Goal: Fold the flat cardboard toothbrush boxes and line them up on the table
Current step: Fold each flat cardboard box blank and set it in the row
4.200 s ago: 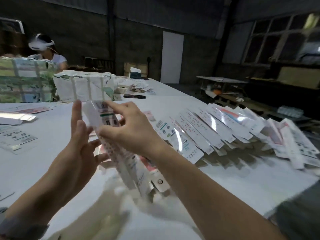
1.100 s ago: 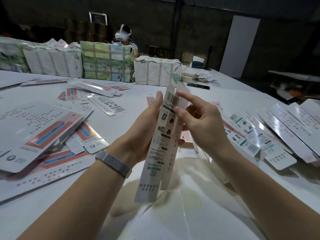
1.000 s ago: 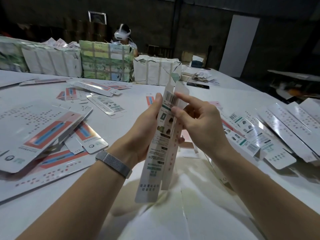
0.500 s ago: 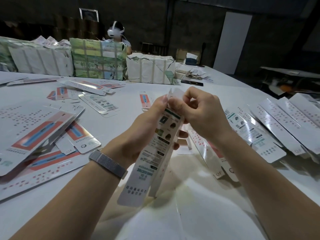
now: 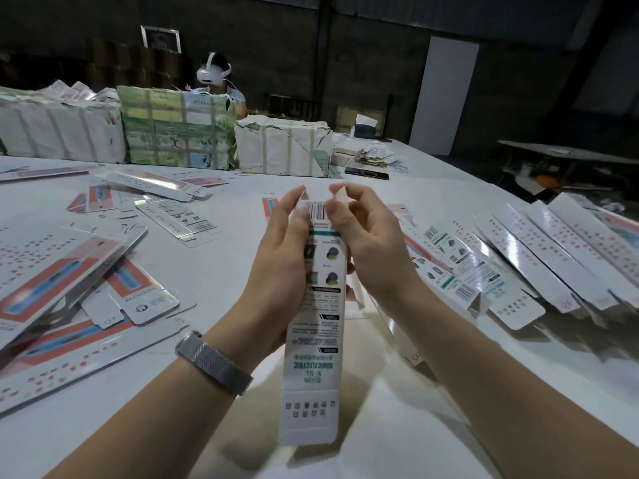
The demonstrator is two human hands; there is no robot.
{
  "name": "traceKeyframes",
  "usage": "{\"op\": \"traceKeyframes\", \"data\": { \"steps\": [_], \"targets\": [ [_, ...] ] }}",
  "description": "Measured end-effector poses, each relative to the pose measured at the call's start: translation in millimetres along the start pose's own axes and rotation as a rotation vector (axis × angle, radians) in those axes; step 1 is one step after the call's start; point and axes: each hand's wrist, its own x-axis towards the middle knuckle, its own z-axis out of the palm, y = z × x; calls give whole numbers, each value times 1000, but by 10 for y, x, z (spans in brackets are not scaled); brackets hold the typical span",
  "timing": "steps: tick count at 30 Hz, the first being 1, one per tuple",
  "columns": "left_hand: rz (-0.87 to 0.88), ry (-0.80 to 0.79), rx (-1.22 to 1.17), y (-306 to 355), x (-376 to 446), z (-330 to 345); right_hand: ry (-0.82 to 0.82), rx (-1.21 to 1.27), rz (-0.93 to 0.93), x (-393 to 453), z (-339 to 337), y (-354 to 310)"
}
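I hold one long white toothbrush box (image 5: 316, 344) upright in the air above the table, its printed back with the barcode facing me. My left hand (image 5: 280, 271) grips its left side, with thumb and fingertips near the top. At the top right edge, my right hand (image 5: 366, 243) pinches a small flap by the barcode. A row of folded boxes (image 5: 539, 257) lies overlapping on the right side of the white table (image 5: 432, 440). Flat unfolded boxes (image 5: 52, 281) with red and blue print are scattered at the left.
Wrapped bundles of stock (image 5: 176, 133) stand along the far edge of the table. Behind them sits a person wearing a white headset (image 5: 212, 72). A dark phone (image 5: 366, 171) and loose papers lie at the back right. The table's right edge drops off to a dark floor.
The box has turned from tilted to straight upright with its back square to me. My right hand has shifted on the top flaps, and my left fingertips have risen to the top edge.
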Motion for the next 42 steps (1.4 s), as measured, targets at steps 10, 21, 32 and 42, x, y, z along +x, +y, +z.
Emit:
{"op": "traceKeyframes", "data": {
  "steps": [10,21,32,42],
  "targets": [
    [19,-26,-41,-17,-33,30,-75,43,12,-74,2,21],
    [-27,-94,-42,-21,-22,36,-34,102,43,-73,-22,34],
    [-83,-95,-24,0,-43,37,-35,114,26,-41,-54,3],
    [-57,-134,83,-82,-27,19,-31,131,106,13,-81,-12]
  ]
}}
